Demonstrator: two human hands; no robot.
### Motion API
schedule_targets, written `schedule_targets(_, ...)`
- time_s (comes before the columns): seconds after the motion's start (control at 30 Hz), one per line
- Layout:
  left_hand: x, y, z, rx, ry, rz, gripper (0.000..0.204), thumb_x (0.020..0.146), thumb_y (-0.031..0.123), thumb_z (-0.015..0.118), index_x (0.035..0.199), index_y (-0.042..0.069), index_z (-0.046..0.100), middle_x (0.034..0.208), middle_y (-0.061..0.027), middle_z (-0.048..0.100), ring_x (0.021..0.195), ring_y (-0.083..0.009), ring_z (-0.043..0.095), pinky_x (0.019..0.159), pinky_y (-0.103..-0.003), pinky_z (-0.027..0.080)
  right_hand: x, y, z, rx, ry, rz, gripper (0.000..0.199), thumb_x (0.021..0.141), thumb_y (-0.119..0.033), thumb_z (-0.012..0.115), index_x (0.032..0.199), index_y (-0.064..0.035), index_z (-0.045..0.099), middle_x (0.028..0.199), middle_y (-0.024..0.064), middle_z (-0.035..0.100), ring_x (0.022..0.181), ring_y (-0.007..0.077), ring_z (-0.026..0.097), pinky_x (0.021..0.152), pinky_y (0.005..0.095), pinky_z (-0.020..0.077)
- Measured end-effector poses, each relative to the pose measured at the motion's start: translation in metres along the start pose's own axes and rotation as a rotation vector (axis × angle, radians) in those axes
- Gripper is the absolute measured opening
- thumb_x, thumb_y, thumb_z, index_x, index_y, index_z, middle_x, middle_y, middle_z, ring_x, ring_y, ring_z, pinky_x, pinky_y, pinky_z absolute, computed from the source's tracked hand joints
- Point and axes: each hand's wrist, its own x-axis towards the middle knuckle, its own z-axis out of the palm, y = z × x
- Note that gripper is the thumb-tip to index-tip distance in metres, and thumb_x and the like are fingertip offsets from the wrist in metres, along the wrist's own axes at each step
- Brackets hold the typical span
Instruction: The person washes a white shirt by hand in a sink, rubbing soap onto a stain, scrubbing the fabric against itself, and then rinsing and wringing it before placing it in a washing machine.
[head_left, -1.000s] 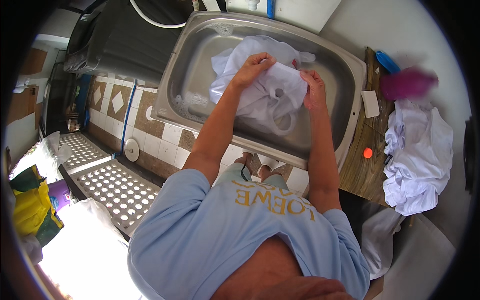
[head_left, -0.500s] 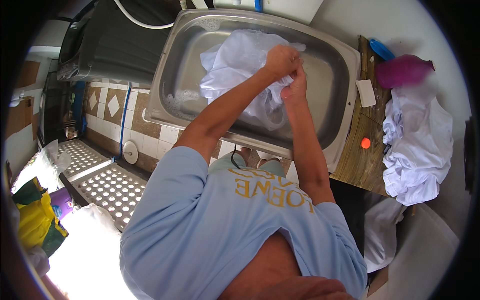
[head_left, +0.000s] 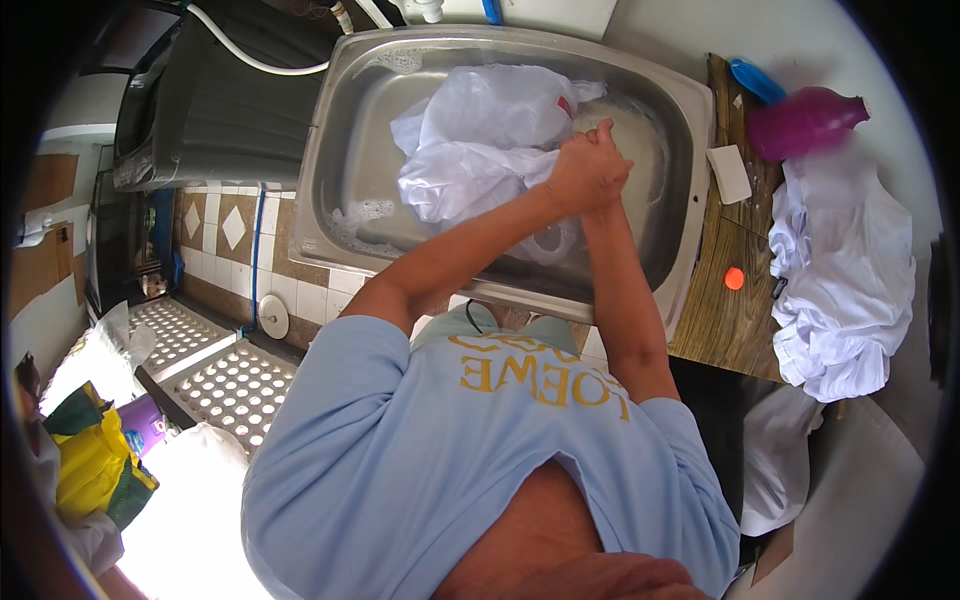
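Head view: shows left hand (head_left: pixel 576 178) pressed together with right hand (head_left: pixel 611 182) over a metal sink (head_left: pixel 318 230), fingers bunched and overlapping; cannot tell how far open, or whether gripping anything. Shows white cloth (head_left: pixel 490 110) heaped inside, just left of both hands, near suds (head_left: pixel 362 212).

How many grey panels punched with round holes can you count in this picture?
2: the farther panel at the left, and the nearer panel just below and right of it in the picture. Others could be hidden.
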Motion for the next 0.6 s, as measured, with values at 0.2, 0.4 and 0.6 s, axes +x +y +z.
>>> schedule_targets(0.2,0.009,-0.047,-0.02,0.199,0.077,0.018,0.02,0.079,0.023,0.066,0.066,0.008,0.063,0.063,-0.012,0.059,0.064,-0.0322,0.06,0.055,-0.04,0.046,0.02,0.001,0.019,-0.083,0.432,0.154,0.036,0.094,-0.045,0.049,0.084,-0.0103,0.048,0.072,-0.001,0.042,0.068,0.0143,0.045,0.06,0.0378,0.0428)
schedule_targets(0.4,-0.008,0.035,0.005,-0.052,0.043,0.114,0.025,0.082,0.022,0.065,0.063,0.005,0.06,0.06,-0.0107,0.058,0.06,-0.0314,0.06,0.054,-0.04,0.048,0.036,0.023,-0.055,0.148,0.009,-0.045,0.041,0.095,-0.048,0.044,0.101,-0.0087,0.053,0.089,0.0043,0.055,0.082,0.0173,0.054,0.072,0.0319,0.0468)
schedule_targets(0.6,-0.001,-0.005,0.011,0.023,0.149,0.17,0.019,0.08,0.015,0.064,0.064,0.005,0.061,0.06,-0.0106,0.058,0.059,-0.0314,0.059,0.054,-0.04,0.048,0.029,0.026,-0.024,-0.027,0.082,0.071,0.044,0.095,-0.048,0.043,0.117,-0.0111,0.052,0.105,0.005,0.057,0.101,0.0191,0.055,0.092,0.0342,0.0445)
